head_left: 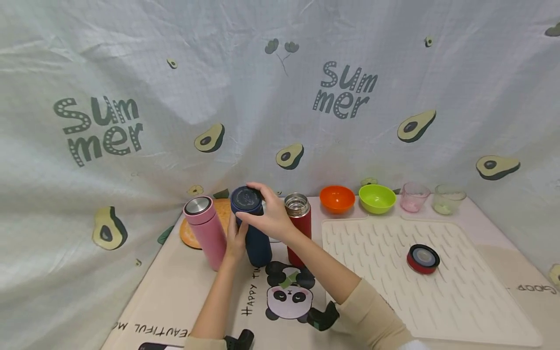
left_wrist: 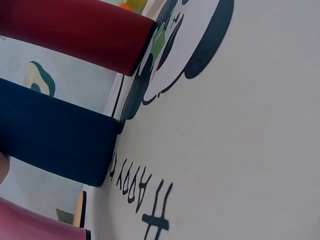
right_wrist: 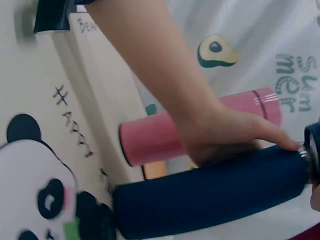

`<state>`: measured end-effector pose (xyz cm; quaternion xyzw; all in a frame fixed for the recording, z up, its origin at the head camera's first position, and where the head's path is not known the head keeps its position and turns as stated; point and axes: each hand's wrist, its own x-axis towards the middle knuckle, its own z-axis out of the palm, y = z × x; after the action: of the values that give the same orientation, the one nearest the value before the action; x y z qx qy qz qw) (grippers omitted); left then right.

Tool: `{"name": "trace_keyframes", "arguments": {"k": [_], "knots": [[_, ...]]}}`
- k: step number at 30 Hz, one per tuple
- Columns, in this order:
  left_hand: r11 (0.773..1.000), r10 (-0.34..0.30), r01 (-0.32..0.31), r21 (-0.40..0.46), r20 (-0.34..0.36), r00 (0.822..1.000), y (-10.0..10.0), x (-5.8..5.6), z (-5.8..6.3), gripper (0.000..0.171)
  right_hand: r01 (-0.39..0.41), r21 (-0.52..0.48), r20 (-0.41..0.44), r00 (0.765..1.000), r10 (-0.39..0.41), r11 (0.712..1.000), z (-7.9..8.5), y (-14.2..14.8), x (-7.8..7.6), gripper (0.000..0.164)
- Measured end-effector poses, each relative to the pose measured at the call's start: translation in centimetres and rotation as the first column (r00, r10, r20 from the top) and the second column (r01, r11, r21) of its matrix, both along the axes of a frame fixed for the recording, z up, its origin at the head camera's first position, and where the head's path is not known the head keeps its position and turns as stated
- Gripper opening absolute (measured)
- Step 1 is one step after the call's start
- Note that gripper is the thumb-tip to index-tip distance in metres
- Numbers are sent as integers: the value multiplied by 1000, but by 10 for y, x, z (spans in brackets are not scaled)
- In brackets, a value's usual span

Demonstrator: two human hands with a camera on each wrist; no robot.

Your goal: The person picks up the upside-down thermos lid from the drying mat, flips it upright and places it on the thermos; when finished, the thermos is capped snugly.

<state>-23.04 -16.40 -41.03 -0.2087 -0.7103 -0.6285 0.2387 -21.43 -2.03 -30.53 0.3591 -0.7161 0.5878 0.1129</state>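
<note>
On the bench (head_left: 175, 287), a pale mat (head_left: 459, 301) at right, the blue bottle (head_left: 258, 243) stood between the pink bottle (head_left: 212, 238) and the uncapped red bottle (head_left: 301, 226) as your left hand (head_left: 236, 238) gripped its upper body and your right hand (head_left: 273, 216) its blue lid (head_left: 246, 198), steel neck (right_wrist: 303, 156) showing beneath.

2 beige sleeves (head_left: 372, 311), 2 black wrist devices (head_left: 323, 318)

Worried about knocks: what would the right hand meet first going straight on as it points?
The blue lid the right hand holds; beyond that, probably the curtain, though depth is unclear.
</note>
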Motion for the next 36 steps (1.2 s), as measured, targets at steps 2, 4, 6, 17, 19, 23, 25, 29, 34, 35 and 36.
{"name": "trace_keyframes", "arguments": {"k": [2,4,6,17,19,23,25,29,34,35,36], "knots": [[1000,-2,2,9,-21,1000,-2,-7,-8,59,5,-11,18,1000,-5,1000,-4,-4,-2,57],[1000,-2,3,14,-41,999,-2,-9,-12,57,-7,-33,37,999,8,999,-8,-7,-5,57],[1000,-8,9,19,-55,998,-3,-10,-15,56,-28,-58,55,998,31,998,-12,-9,-9,57],[999,-25,26,23,-46,999,-3,-11,-19,46,14,-91,75,997,-7,996,-23,-18,-18,56],[999,-29,30,26,-46,999,-3,-12,-19,44,48,-67,91,995,-41,997,-22,-19,-18,57],[998,-42,44,39,-51,998,-2,-12,-19,45,42,-26,184,982,-36,999,-17,-18,-17,65],[998,-42,44,54,-50,998,-2,-12,-20,47,9,-5,222,975,-8,1000,-16,-16,-17,67],[998,-34,37,57,-59,998,-2,-12,-23,49,-52,-43,271,961,61,998,-22,-15,-25,65],[998,-35,37,42,-62,997,-2,-11,-23,54,-31,-39,304,952,41,999,-36,-21,-41,67],[998,-37,40,49,-57,998,-2,-11,-23,55,-32,-34,312,949,41,999,-39,-22,-43,66],[998,-38,41,55,-54,998,-2,-11,-23,56,-43,-42,328,943,55,998,-39,-22,-44,65]]}}
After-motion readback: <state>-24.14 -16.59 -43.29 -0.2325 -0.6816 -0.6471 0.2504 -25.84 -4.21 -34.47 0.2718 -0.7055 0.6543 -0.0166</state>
